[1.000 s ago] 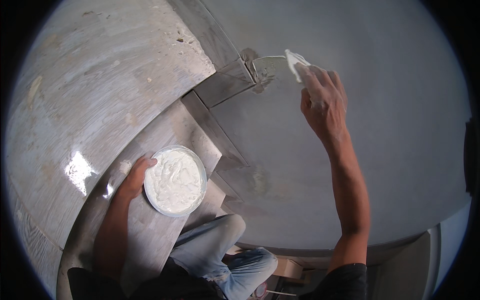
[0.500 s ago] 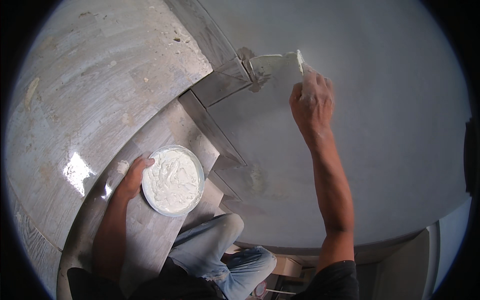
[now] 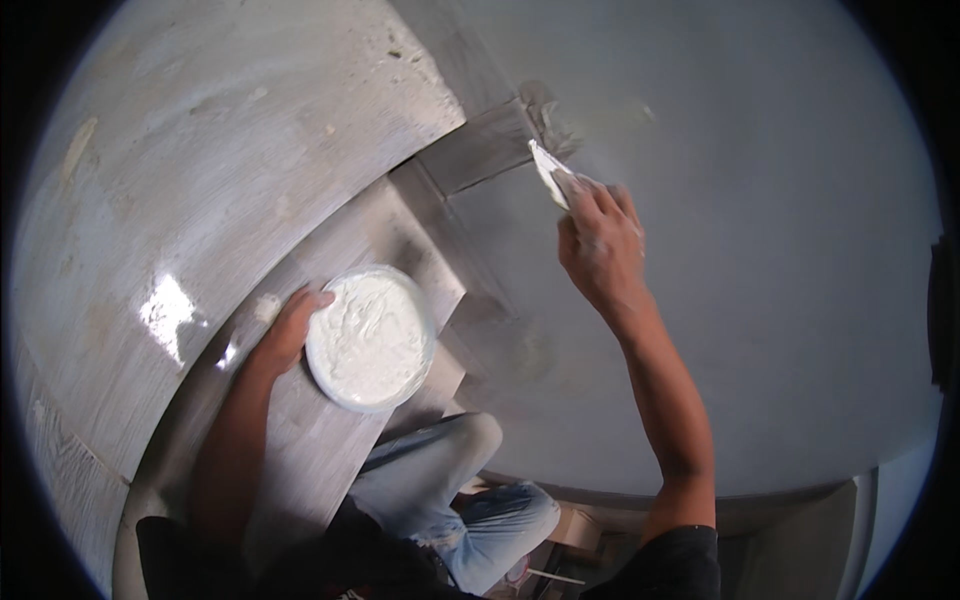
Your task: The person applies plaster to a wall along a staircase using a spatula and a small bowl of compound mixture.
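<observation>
Holding a round tub [image 3: 431,345] of white paste [image 3: 368,335] near left, a paste-coated spreader [image 3: 549,175] farther off to the right.
The left hand [image 3: 290,330] grips the tub's rim, its underside fingers hidden; the right hand [image 3: 605,245] is closed around the spreader by the grey wall [image 3: 780,260] and skirting [image 3: 478,148], contact unclear. A slackening one-sided grip could tip the tub onto the step [image 3: 320,435]; a tilted blade could smear the skirting.
</observation>
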{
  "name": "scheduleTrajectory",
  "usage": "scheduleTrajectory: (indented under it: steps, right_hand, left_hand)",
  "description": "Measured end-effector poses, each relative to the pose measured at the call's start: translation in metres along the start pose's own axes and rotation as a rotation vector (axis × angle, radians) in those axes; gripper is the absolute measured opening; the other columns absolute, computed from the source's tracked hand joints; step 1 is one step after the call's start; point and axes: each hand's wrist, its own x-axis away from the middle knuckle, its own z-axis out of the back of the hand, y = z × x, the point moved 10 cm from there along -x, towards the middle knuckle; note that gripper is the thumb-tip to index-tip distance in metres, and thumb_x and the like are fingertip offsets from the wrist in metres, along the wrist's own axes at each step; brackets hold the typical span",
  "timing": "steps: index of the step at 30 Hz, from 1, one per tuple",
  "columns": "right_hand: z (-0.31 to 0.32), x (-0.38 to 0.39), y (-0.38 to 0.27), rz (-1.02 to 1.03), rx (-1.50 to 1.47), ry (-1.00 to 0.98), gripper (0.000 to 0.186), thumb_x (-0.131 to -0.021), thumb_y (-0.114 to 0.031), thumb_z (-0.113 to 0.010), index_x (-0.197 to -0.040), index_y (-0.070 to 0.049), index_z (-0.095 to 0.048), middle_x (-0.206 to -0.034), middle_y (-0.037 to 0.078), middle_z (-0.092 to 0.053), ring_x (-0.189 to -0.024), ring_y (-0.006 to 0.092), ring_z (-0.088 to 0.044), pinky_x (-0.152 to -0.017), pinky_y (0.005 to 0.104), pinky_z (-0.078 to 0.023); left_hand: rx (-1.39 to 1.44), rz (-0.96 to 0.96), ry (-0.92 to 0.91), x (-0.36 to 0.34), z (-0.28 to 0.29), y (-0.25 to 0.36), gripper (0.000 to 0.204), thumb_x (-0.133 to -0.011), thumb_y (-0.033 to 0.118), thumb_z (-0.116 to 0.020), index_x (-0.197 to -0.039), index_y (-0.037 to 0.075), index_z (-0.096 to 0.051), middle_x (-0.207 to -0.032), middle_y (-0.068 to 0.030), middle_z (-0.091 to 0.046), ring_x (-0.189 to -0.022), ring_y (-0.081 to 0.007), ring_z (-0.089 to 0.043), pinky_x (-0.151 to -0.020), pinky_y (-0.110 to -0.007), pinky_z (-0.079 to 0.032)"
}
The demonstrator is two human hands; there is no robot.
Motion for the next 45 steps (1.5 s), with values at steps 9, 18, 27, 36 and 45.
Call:
scheduleTrajectory:
  steps: [9, 18, 27, 36, 45]
  right_hand:
    - [-0.077, 0.122, -0.068, 0.032, -0.721, -0.061, 0.063, -0.057, 0.014, -0.055, -0.116, -0.01, -0.057, -0.108, 0.012, -0.06, -0.099, 0.0316, -0.053, -0.088, 0.0393, -0.041]
    - [-0.098, 0.17, -0.078, 0.066, -0.253, -0.151, 0.057, -0.069, -0.002, -0.056, -0.125, -0.018, -0.054, -0.121, 0.009, -0.051, -0.101, 0.0289, -0.05, -0.086, 0.0385, -0.042]
    - [-0.076, 0.177, -0.049, 0.085, -0.049, -0.203, 0.052, -0.074, -0.005, -0.055, -0.125, -0.017, -0.053, -0.122, 0.009, -0.05, -0.101, 0.0272, -0.05, -0.084, 0.0388, -0.043]
    - [0.0, 0.136, -0.017, -0.043, 0.173, 0.04, 0.058, -0.068, 0.001, -0.061, -0.122, -0.02, -0.056, -0.119, 0.005, -0.053, -0.102, 0.0262, -0.05, -0.086, 0.0381, -0.041]
    - [0.005, 0.007, 0.018, 0.154, 0.514, 0.109, 0.058, -0.071, -0.007, -0.063, -0.127, -0.019, -0.052, -0.127, 0.0, -0.044, -0.109, 0.0237, -0.043, -0.088, 0.0356, -0.041]
  left_hand:
    - [0.082, -0.017, -0.005, -0.011, 0.006, -0.005, 0.048, -0.088, 0.029, -0.046, -0.117, -0.008, -0.049, -0.11, -0.021, -0.058, -0.1, -0.0265, -0.059, -0.09, -0.037, -0.046]
    - [0.122, 0.006, -0.102, -0.002, -0.007, 0.003, 0.051, -0.088, 0.027, -0.042, -0.122, -0.011, -0.043, -0.117, -0.0248, -0.054, -0.107, -0.0311, -0.056, -0.094, -0.041, -0.044]
    - [0.173, 0.027, 0.015, 0.0, -0.011, -0.003, 0.042, -0.088, 0.02, -0.046, -0.116, -0.011, -0.046, -0.112, -0.023, -0.056, -0.1, -0.0283, -0.059, -0.089, -0.038, -0.048]
    - [0.215, -0.002, -0.053, 0.002, -0.02, 0.007, 0.05, -0.088, 0.025, -0.044, -0.123, -0.011, -0.042, -0.119, -0.0235, -0.052, -0.108, -0.0301, -0.054, -0.095, -0.039, -0.043]
    - [0.192, -0.021, -0.064, -0.004, -0.007, -0.003, 0.042, -0.089, 0.024, -0.044, -0.116, -0.008, -0.048, -0.113, -0.0194, -0.057, -0.102, -0.0246, -0.058, -0.091, -0.036, -0.045]
